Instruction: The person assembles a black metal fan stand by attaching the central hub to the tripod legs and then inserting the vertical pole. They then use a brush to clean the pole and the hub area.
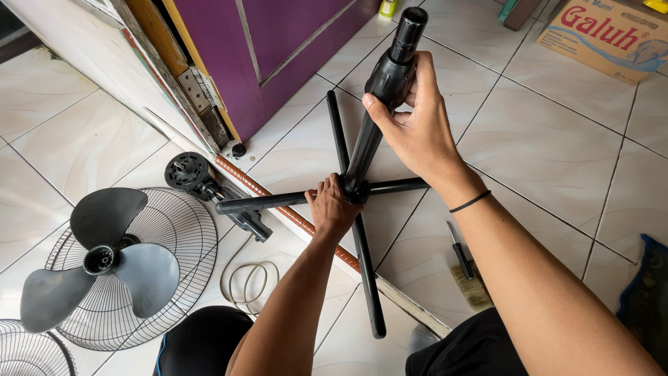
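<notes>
Tiled floor [557, 153]: one stand [362, 150] (two hands)

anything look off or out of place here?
Nothing damaged. The fan is in pieces: blade lying on a grille, motor head on the tiles. Left hand and right hand hold the pole on its cross base.

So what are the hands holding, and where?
The right hand grips the black fan pole near its top; the left hand holds its bottom, at the cross-shaped base.
</notes>
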